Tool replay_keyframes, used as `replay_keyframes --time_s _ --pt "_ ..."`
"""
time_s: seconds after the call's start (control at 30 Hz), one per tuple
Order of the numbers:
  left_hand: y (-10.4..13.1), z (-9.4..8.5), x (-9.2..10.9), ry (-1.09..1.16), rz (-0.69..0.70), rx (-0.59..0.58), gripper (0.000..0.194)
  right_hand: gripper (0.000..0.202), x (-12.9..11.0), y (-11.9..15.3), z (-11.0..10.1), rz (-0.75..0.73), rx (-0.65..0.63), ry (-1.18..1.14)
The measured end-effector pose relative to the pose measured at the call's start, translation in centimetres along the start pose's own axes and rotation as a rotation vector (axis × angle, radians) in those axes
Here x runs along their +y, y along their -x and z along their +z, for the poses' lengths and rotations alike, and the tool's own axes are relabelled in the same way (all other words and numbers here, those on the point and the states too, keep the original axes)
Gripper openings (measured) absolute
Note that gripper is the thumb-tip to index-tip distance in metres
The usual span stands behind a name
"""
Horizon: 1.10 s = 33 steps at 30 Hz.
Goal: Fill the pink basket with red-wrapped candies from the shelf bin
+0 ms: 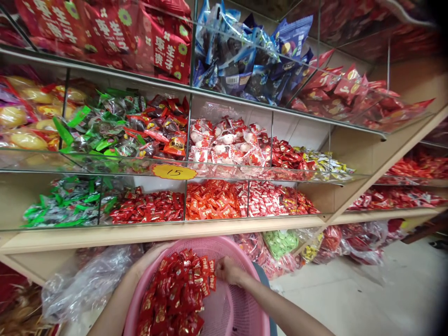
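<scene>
A pink plastic basket (pixel 250 270) is in front of me at the bottom of the head view, with a heap of red wrapped candies (pixel 178 289) on its left side. My left hand (pixel 156 254) is at the basket's far left rim and holds it; the fingers are mostly hidden behind the rim. Inside the basket, my right hand (pixel 228 270) is closed, its fingertips at a few joined red candy packets (pixel 211 274) along the heap's right edge. Bare pink mesh shows below that hand.
Glass-fronted shelves (pixel 224 224) of sorted candies rise just beyond the basket, with a yellow tag (pixel 174 171) reading 15. Bagged candies (pixel 280 243) lie under the lowest shelf. A clear plastic bag (pixel 91 275) lies at left. Pale tiled floor (pixel 343 298) extends right.
</scene>
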<state>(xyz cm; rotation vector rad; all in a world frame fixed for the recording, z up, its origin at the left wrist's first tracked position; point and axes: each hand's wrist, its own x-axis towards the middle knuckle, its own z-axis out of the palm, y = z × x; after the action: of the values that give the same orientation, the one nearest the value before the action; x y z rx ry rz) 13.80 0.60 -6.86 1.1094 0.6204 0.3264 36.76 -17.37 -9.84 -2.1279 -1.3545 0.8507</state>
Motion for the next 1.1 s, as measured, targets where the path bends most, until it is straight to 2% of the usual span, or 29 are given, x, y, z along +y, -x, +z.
replay_keyframes --time_s 0.13,0.27,0.43,0.53,0.6,0.77,0.8,0.87,0.9,0.97,1.1 --pt "-0.1 -0.1 0.0 0.01 0.019 -0.001 0.029 0.013 -1.3 0.9 -1.5 -0.047 0.031 0.124" --pt "-0.2 -0.1 0.0 0.033 0.023 -0.023 0.031 0.01 -4.4 2.3 -3.9 -0.151 0.062 0.217" --pt "0.0 0.4 -0.1 0.084 0.009 -0.081 0.037 0.012 -9.9 3.8 -7.4 -0.344 0.101 0.107" --pt "0.0 0.5 -0.2 0.091 0.015 -0.07 0.036 0.012 -12.5 3.5 -9.8 -0.469 0.19 -0.018" --pt "0.0 0.4 -0.2 0.085 0.025 -0.053 0.036 0.02 -13.5 2.4 -11.5 -0.51 0.286 -0.086" --pt "0.1 0.3 0.2 0.028 0.036 -0.013 0.031 0.048 -13.6 -2.1 -14.6 -0.357 0.562 -0.04" --pt "0.1 0.3 0.3 0.017 0.031 -0.012 0.031 0.045 -13.5 -3.0 -14.9 -0.329 0.595 -0.019" --pt "0.2 0.2 0.4 -0.002 0.021 -0.01 0.031 0.024 -13.2 -4.6 -15.1 -0.293 0.649 0.013" --pt "0.2 0.1 0.4 -0.013 0.02 -0.005 0.032 0.016 -13.1 -5.3 -15.1 -0.276 0.667 0.025" --pt "0.2 -0.1 0.4 -0.038 0.023 0.011 0.032 0.021 -13.0 -6.4 -15.1 -0.227 0.668 0.039" --pt "-0.1 -0.6 0.1 -0.069 0.024 0.032 0.033 0.019 -13.3 -8.0 -15.2 -0.095 0.583 0.067"
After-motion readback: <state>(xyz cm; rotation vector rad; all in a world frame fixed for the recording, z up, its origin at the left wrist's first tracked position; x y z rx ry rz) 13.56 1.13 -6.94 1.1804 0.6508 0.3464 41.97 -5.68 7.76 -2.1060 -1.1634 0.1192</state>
